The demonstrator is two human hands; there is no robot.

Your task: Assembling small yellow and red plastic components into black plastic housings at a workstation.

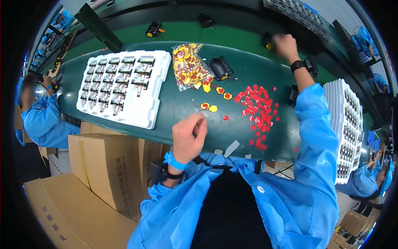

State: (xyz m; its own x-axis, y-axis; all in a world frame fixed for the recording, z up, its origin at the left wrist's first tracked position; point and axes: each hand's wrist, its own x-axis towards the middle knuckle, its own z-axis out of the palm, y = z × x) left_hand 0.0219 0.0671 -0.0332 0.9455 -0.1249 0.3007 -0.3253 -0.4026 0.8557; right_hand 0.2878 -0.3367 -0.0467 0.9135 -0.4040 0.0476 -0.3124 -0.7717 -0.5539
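Observation:
My left hand [189, 135] is over the near edge of the green table, its fingers curled in toward the thumb. Anything inside that curl is hidden. Just beyond it lie yellow discs with red centres and thin wires [212, 108]. My right hand [284, 46] is stretched to the far right and smeared by motion. It is beside a dark part with a yellow patch [267, 42] on the green belt; I cannot tell whether it grips that part. Red round pieces [259, 106] are scattered between my arms. A black housing [221, 67] with a short wire rests farther back.
A white tray [154, 111] of small motor-like assemblies stands at left, near a clear bag of yellow-and-red discs [188, 66]. Stacked white trays [331, 97] rise beyond my right arm. Black parts [154, 29] sit on the belt [178, 35]. Cardboard boxes [103, 151] stand lower left; co-workers sit at both sides.

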